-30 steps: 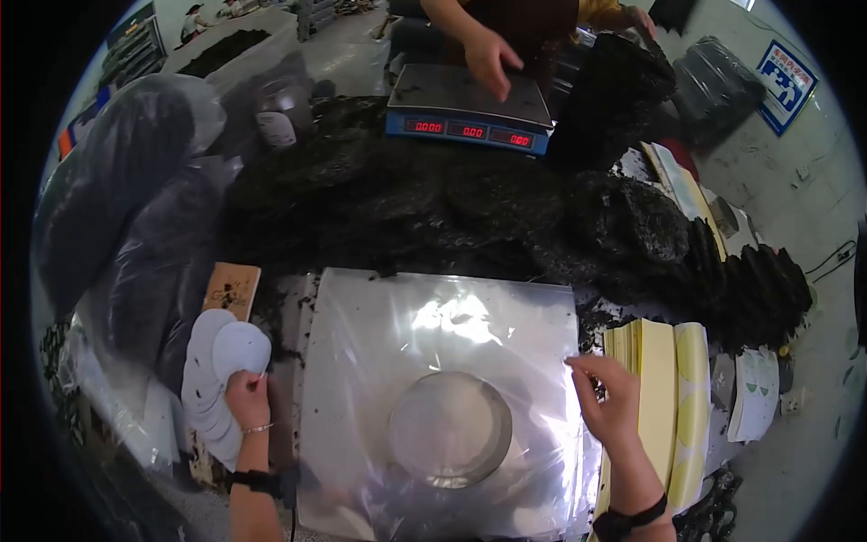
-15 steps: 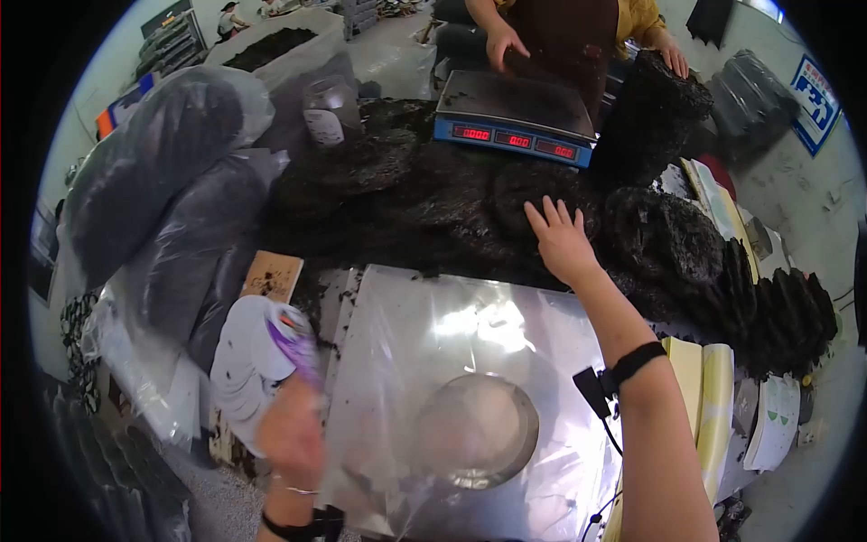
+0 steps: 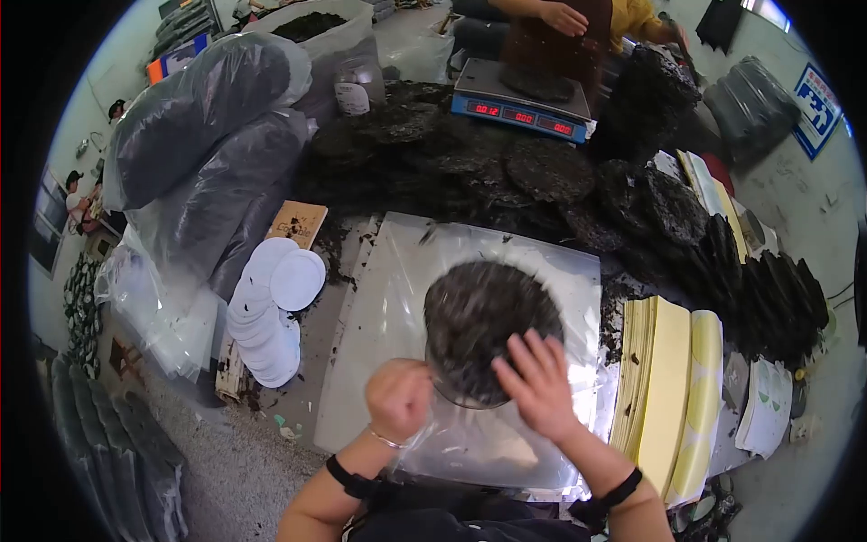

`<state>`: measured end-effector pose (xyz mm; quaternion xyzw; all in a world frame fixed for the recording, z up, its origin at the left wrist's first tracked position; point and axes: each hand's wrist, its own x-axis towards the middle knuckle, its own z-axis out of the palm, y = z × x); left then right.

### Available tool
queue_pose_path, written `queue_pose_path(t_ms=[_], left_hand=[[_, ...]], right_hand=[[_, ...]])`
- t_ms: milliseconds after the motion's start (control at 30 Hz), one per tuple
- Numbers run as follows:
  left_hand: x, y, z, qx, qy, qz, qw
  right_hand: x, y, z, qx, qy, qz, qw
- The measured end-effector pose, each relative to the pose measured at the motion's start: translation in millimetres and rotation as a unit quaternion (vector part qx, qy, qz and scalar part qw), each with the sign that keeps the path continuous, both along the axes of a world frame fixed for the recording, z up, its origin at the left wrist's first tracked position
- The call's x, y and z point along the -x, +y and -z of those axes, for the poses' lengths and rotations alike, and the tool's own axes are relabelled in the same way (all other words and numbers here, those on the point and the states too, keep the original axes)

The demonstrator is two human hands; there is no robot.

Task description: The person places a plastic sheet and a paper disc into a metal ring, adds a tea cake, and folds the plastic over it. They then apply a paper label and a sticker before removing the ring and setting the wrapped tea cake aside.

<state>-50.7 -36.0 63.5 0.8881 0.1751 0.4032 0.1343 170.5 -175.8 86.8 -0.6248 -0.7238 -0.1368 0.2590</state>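
Note:
A round black cake of dried seaweed, blurred, covers most of a round metal plate whose rim shows at its lower edge. My right hand lies with spread fingers over the cake's lower right side. Beside the lower left edge, my left hand is closed in a fist; anything inside it is hidden. Under all this is a board covered in clear plastic film. White round paper labels lie fanned out on the left, one apart on top.
Past the board is a heap of seaweed cakes. A blue scale holds one cake, with a co-worker's hand above. Yellow paper sheets lie right; bagged seaweed is piled left.
My right hand came back from the heap, and a seaweed cake now covers the metal plate. My left hand moved right from the labels. A cake now lies on the scale.

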Motion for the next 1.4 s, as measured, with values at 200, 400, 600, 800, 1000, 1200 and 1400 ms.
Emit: queue_pose_path(t_ms=[200,400,600,800,1000,1200,1400], left_hand=[[-49,45,-39,0.212,0.316,0.126,0.916],[-90,48,-9,0.221,0.476,0.077,0.848],[-110,47,37,0.218,0.489,0.049,0.843],[-92,57,-39,0.255,0.463,0.107,0.842],[-97,54,18,0.065,0.317,0.164,0.932],[-60,85,-27,0.427,0.013,0.149,0.892],[-2,104,-2,0.674,-0.295,0.033,0.677]], right_hand=[[22,-15,-1,0.266,0.181,-0.072,0.944],[-14,72,-8,0.459,0.156,0.076,0.871],[-17,87,46,0.443,0.147,0.095,0.879],[-75,109,-30,0.393,0.252,0.027,0.884],[-214,230,-7,-0.002,-0.11,0.231,0.967],[-161,167,-61,-0.126,-0.06,0.16,0.977],[22,-11,15,0.128,0.057,0.058,0.988]])
